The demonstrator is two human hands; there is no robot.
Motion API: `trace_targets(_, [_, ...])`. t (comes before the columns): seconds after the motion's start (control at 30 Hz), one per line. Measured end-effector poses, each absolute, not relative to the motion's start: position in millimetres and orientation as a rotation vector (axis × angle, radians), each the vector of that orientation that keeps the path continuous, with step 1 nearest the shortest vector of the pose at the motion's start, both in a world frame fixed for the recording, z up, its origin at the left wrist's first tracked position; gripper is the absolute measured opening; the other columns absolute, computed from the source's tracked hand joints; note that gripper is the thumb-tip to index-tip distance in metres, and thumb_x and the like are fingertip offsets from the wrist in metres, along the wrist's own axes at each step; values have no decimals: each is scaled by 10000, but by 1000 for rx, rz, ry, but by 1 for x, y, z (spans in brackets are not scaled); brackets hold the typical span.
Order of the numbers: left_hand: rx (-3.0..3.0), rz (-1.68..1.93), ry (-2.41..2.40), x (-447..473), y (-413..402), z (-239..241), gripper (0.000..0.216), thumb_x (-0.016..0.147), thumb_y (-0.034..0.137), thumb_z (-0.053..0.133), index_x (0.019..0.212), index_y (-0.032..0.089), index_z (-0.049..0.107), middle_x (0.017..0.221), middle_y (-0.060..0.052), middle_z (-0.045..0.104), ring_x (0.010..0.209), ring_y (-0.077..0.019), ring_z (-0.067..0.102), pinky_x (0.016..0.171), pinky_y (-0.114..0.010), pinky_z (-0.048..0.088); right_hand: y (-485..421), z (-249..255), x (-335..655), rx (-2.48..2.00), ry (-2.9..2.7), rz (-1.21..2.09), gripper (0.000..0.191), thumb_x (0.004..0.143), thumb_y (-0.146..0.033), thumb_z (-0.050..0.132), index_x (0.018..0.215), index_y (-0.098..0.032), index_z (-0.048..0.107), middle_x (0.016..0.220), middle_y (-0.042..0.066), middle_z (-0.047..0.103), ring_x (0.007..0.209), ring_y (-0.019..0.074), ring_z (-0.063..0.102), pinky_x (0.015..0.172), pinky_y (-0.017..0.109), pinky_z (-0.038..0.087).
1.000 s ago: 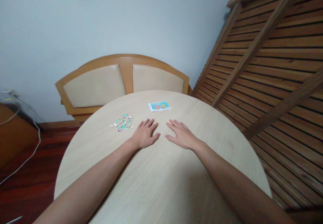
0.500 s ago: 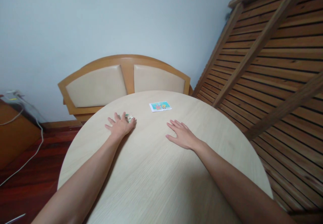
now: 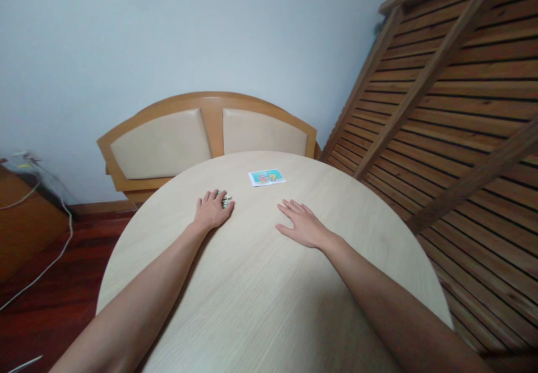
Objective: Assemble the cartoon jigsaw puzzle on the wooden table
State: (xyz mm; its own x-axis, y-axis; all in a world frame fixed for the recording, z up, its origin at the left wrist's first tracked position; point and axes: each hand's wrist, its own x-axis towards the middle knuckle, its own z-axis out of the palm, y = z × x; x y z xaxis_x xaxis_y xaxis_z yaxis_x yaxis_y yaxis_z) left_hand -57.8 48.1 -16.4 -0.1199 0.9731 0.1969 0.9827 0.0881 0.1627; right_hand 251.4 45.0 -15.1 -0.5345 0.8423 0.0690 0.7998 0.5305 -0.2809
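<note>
On the left part of the round table, my left hand point(image 3: 212, 210) rests with its fingers curled round a small pile of jigsaw pieces point(image 3: 227, 200). The pieces look whitish with some green, and show between thumb and forefinger; part of the pile is hidden under the fingers. To the right, my right hand point(image 3: 303, 224) lies flat, palm down, fingers stretched out and thumb apart, with nothing in it. Beyond both hands lies a picture card point(image 3: 267, 177), turquoise with a pink and a yellow cartoon figure.
The pale wood-grain table point(image 3: 244, 294) has a curved edge all round. Behind it stands a wooden headboard point(image 3: 216, 101) with cream padded panels against the wall. A slatted wooden frame point(image 3: 441, 115) leans at the right. A white cable point(image 3: 70, 233) hangs at the left.
My left hand has gone from spread fingers to curled ones and shifted right, and the jigsaw pieces have slid right with it. My right hand and the card have stayed put.
</note>
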Motion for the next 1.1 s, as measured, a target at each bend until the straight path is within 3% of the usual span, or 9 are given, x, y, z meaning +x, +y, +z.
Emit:
trace_targets(0.1, [-2208,-387,-2166,-35,40,-18,537,988,528,421,1422,233,532,1540,-114,468,1438,-323,371,1160,-531,308,45,-15,252,-1395,-2571,317,781,937,-655,468,1554,-182,397,1654,126,276,1539,329,218,1241,549,163])
trace_targets(0.27, [-2570,-407,-1867,16,18,-19,565,1001,494,454,1493,218,460,1595,-130,394,1485,-360,320,1188,-577,275,46,-16,253,-1375,-2533,294,671,956,-544,502,1520,-184,453,1636,117,328,1524,332,259,1231,559,196])
trace_targets(0.4, [-2814,-386,-1639,38,3,-15,592,1000,521,458,1513,227,438,1617,-115,360,1507,-343,289,1213,-574,246,51,-15,256,-1228,-2479,315,446,988,-301,436,1393,-203,597,1530,102,508,1457,285,403,1200,519,294])
trace_targets(0.53, [-2983,-447,-1510,39,-1,-11,655,997,540,466,1557,218,355,1616,-123,359,1513,-335,280,1217,-602,227,52,-9,261,-987,-2420,408,366,950,-168,428,1191,-203,700,1225,81,719,1175,208,641,1058,376,468])
trace_targets(0.67, [-3062,-656,-1492,32,3,-10,605,977,463,517,1516,215,399,1559,-133,449,1482,-310,352,1222,-546,278,42,1,263,-995,-2353,464,297,952,-235,504,1197,-217,671,1134,61,735,1041,205,684,947,348,520])
trace_targets(0.83, [-3100,-935,-1395,25,9,-9,466,957,326,518,1406,205,497,1412,-121,585,1286,-258,561,1118,-415,443,33,10,263,-807,-2499,425,371,899,-311,630,1262,-238,661,1262,74,679,1179,233,618,1062,380,462])
trace_targets(0.97, [-3066,-898,-1256,21,9,-3,342,913,293,596,1239,189,616,1200,-106,684,1130,-254,615,1035,-402,469,34,11,263,-745,-2591,411,344,883,-330,668,1215,-247,707,1283,76,662,1195,240,598,1076,382,449])
trace_targets(1.1, [-3043,-794,-1235,20,9,1,246,958,310,561,1156,216,672,1092,-81,721,1050,-240,637,976,-390,469,37,9,263,-739,-2584,400,239,879,-322,685,1096,-246,748,1204,78,691,1154,242,613,1036,388,471])
